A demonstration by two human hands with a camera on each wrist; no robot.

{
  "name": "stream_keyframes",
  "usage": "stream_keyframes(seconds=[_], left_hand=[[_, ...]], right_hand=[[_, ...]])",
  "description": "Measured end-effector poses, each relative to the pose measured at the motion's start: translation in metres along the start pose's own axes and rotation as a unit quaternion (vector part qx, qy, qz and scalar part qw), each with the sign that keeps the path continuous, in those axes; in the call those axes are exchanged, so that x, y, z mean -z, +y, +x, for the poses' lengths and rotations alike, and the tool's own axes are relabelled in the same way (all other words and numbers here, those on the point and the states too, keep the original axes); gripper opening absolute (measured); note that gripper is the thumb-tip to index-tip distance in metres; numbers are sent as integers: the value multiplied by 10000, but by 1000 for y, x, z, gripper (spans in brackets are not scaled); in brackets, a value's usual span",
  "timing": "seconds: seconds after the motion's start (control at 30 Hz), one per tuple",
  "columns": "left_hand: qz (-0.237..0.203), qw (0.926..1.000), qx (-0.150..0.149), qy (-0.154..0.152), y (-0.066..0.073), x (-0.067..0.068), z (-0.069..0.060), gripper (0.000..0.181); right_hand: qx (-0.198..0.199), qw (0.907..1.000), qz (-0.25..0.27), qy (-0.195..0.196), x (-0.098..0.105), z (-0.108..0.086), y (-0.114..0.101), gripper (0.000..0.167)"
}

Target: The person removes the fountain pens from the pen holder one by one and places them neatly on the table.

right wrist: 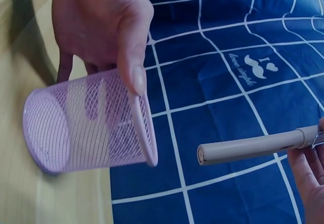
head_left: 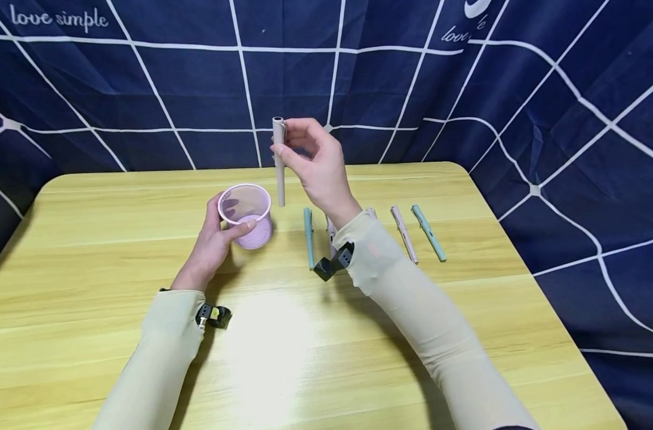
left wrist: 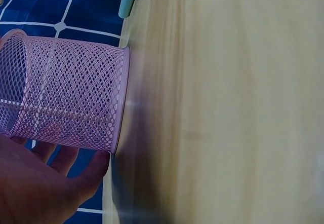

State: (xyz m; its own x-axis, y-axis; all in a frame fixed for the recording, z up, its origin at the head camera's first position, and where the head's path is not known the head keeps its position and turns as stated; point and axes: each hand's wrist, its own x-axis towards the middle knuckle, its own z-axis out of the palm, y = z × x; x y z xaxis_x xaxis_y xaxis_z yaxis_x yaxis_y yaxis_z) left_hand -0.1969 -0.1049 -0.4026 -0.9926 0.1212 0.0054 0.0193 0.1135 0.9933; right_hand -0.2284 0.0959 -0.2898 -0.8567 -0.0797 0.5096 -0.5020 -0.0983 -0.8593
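Observation:
My left hand (head_left: pixel 211 246) holds a pink mesh pen cup (head_left: pixel 253 233) from its left side, thumb over the rim and fingers around the outside. In the right wrist view the cup (right wrist: pixel 91 125) has nothing visible inside it. My right hand (head_left: pixel 318 161) pinches a pale grey capped pen (head_left: pixel 280 179) by its clip end. That pen points downward, just right of the cup and apart from it; the right wrist view shows its lower end (right wrist: pixel 217 153) level with the cup's mouth side.
On the wooden table (head_left: pixel 90 251), right of the cup, lie a teal pen (head_left: pixel 308 239), a pale pink pen (head_left: pixel 404 234) and a green pen (head_left: pixel 428 233). Others are partly hidden under my right wrist. A dark blue checked curtain (head_left: pixel 197 77) hangs behind.

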Motion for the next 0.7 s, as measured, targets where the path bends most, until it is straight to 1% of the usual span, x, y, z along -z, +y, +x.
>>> stream_keyframes(seconds=[0.2,0.37,0.53,0.7], left_hand=[[71,10000,36,8,1,1,-1,81],[23,10000,20,-25,2,1,0,81],[22,10000,27,-28,2,0,-1,80],[41,10000,29,-23,1,0,-1,81]], right_hand=[[33,9999,-98,-49,11,-2,1,27],[-82,9997,-194,99,20,-4,2,25],[-173,9987,-463,116,28,-9,5,25],[-309,9966,-761,114,40,-14,10,24]])
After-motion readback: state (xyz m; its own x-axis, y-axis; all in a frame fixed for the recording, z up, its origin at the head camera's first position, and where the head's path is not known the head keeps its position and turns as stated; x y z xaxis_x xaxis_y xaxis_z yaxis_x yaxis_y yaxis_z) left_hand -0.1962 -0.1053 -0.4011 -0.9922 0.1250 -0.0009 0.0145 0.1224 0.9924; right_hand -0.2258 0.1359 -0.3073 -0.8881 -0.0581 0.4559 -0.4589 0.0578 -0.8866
